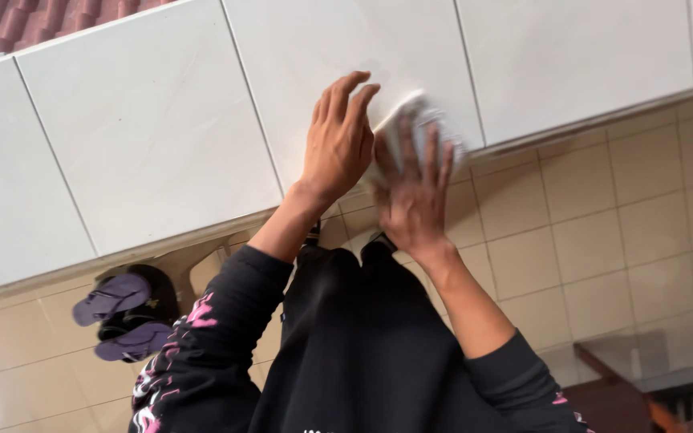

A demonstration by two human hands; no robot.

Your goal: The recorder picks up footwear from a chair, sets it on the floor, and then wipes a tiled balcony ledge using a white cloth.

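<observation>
My right hand [415, 200] has its fingers spread over a crumpled white cloth [420, 120] and presses it against the edge of a white tiled ledge [162, 136]. The cloth is blurred and partly hidden by the fingers. My left hand [338, 144] lies just to its left, fingers together and flat on the white tile, holding nothing. The two hands almost touch. Both arms wear black sleeves, the left one with pink print.
Below the ledge is a beige tiled floor [619, 216]. A pair of purple sandals [118, 317] lies at the lower left. Dark wooden furniture with a glass top [635, 373] stands at the lower right. Red roof tiles [10, 24] show at the top left.
</observation>
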